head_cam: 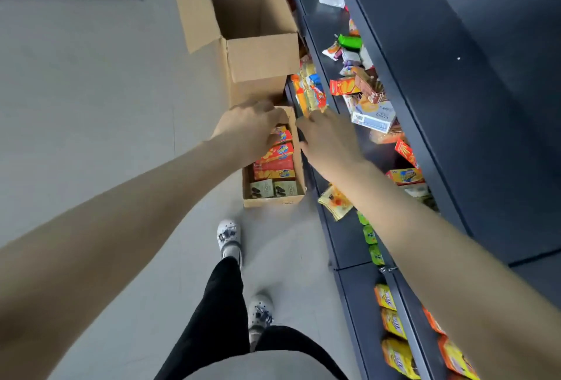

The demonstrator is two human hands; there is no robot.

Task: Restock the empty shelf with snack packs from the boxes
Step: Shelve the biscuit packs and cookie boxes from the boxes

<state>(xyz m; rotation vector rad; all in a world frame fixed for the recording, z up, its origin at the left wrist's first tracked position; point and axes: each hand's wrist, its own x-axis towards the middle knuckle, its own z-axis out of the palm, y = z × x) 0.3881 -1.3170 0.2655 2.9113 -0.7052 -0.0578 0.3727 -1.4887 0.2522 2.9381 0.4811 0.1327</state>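
Closest to the lens, two bare forearms stretched forward and down, both cut off at the lower corners. Below them, black trousers (pixel 224 313) and white clogs (pixel 229 235) on the pale floor (pixel 91 91).

Left hand (pixel 246 127) seen from the back, over the far end of a small open cardboard box (pixel 273 201) on the floor. Fingers bent downward, tips hidden behind the knuckles, so no telling whether gripping a pack, the box flap or nothing. Inside the box, red and orange snack packs (pixel 274 164) in a tight row, two dark cookie packs (pixel 273 189) at the near end, the far end covered by the hand.

Right hand (pixel 329 136) just beside the box, fingers nearly straight and loose, holding nothing. Tips at a bundle of orange and yellow packs (pixel 309 94) on the edge of the dark shelf (pixel 346 246); contact hard to judge.

Beyond, a tall cardboard box (pixel 261 54), flaps up, only bare cardboard showing inside. On the shelf, loose mixed packs (pixel 364 97) strewn about, print too blurred to read. Green packs (pixel 369 235) nearer, partly hidden by the right forearm.
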